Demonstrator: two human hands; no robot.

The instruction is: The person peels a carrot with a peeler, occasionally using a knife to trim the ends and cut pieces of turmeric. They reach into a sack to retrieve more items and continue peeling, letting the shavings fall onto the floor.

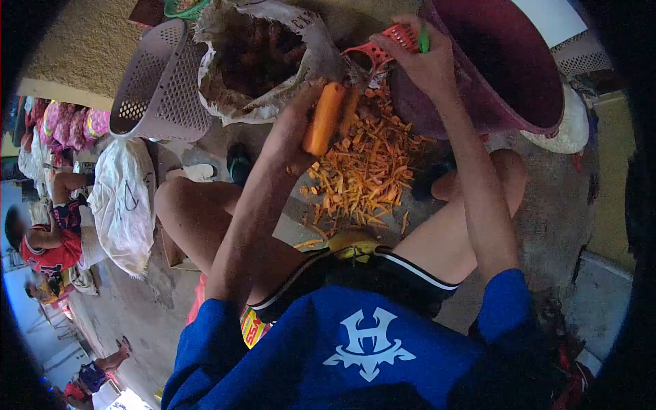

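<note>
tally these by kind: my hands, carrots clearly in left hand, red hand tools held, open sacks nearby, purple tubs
Left hand and right hand: 2
Carrot: 1
Red hand tool: 1
Open sack: 1
Purple tub: 1
Total: 6

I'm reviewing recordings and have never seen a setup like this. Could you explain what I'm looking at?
There is no machine here, just a seated person's two bare hands. The single picture comes from a camera worn on the head, looking forward and down. The left hand holds an orange carrot; the right hand grips a red tool, probably a peeler, its working end blurred. Orange peelings lie heaped on the floor between the legs. Beyond stand an open sack and, right of it, a large purplish tub.
</note>
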